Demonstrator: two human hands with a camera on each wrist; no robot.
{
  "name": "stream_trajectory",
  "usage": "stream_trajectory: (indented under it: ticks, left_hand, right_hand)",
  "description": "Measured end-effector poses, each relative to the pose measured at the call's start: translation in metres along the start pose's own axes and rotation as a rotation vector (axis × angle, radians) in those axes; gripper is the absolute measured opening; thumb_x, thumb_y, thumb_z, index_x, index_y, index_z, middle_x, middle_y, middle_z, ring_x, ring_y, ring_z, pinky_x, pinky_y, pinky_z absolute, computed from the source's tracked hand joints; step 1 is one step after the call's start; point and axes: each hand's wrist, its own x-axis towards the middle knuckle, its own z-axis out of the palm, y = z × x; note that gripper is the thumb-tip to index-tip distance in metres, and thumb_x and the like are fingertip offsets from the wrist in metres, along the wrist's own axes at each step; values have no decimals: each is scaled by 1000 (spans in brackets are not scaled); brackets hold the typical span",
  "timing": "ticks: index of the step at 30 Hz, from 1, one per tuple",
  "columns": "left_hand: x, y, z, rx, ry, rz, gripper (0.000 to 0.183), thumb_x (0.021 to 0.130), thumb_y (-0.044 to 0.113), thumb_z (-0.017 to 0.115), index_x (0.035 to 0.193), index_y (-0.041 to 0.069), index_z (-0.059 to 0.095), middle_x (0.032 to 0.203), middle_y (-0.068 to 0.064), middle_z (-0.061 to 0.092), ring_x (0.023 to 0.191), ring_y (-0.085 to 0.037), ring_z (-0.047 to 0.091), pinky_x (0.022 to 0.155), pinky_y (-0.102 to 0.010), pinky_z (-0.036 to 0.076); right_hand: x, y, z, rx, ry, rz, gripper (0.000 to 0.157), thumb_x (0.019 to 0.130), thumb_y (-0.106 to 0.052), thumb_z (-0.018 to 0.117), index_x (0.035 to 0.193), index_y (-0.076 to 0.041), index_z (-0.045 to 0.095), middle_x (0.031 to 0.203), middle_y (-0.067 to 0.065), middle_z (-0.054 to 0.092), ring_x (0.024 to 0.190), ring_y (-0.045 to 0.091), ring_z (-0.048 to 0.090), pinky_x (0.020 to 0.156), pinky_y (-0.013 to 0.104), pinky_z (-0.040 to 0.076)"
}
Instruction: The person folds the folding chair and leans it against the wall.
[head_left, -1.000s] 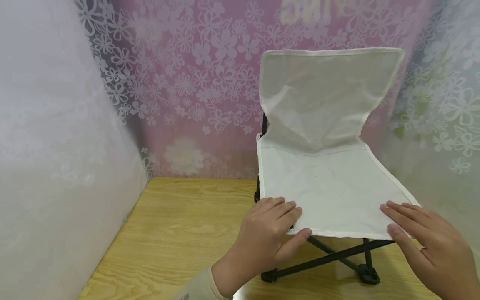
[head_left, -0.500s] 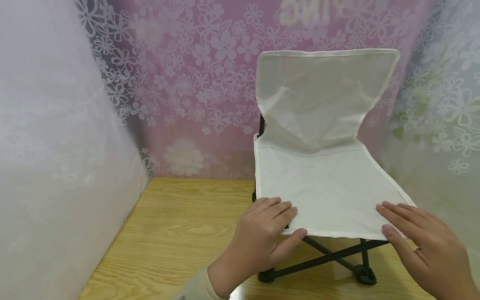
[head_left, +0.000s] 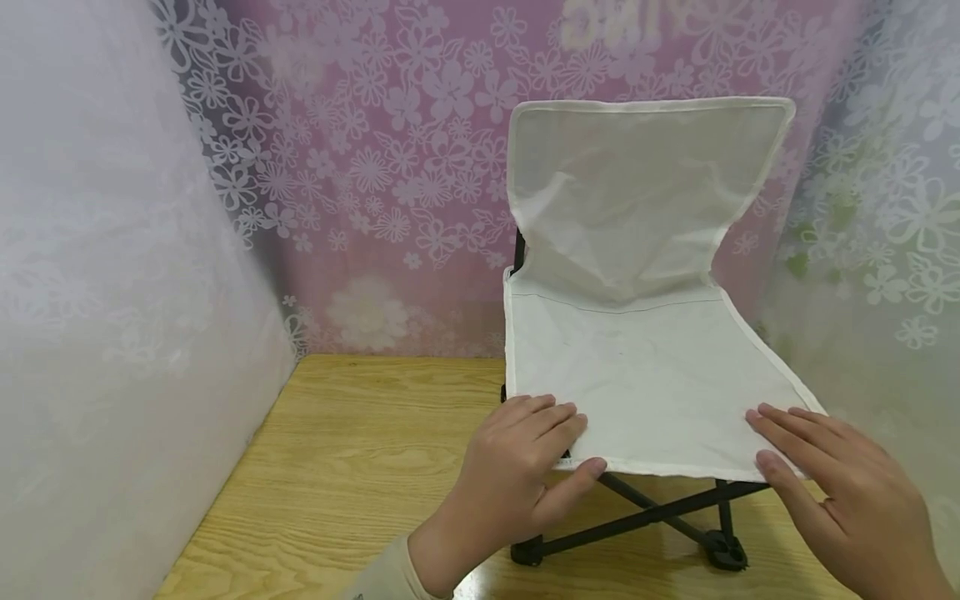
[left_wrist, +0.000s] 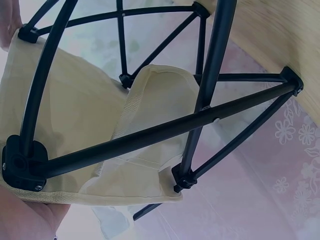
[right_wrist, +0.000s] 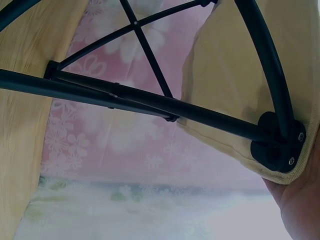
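Observation:
A small folding chair [head_left: 622,358] with an off-white cloth seat and back stands upright on black crossed legs in the head view. My left hand [head_left: 517,467] rests on the seat's front left corner, fingers flat on top and thumb along the front edge. On the front right corner lies my right hand [head_left: 847,492], its fingers extended over the cloth. From below, the left wrist view shows a black corner joint [left_wrist: 25,162] beside that hand. The matching joint [right_wrist: 278,141] appears in the right wrist view, with the palm [right_wrist: 302,200] just outside the cloth edge.
The chair stands on a wood-grain table [head_left: 360,450]. A pink flowered curtain [head_left: 390,167] hangs close behind it. Pale sheeting [head_left: 127,292] borders the left side, and a flowered translucent sheet [head_left: 885,250] hangs close on the right.
The chair has slid a little to the left in the head view, and both hands have moved with it. Their placement on the seat corners looks the same.

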Motion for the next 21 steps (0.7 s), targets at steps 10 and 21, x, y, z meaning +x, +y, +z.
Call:
stream_trajectory:
  ticks: [10,21]
  left_hand:
    - [-4,-3,-4,-3,-3,-10,38,105,46,61,115,16,81,118,0,80,116,-18,74,110,-34,55]
    - [-8,-7,-8,-4,6,-11,38,104,45,61,115,15,81,117,0,80,115,-18,75,109,-34,55]
  right_hand:
    - [0,-4,3,0,3,-11,42,97,-23,74,139,-22,73,148,-17,62,146,-20,31,125,11,17]
    - [1,-9,4,-11,-11,-46,42,99,-27,71,141,-20,72,148,-10,65,148,-19,28,126,12,17]
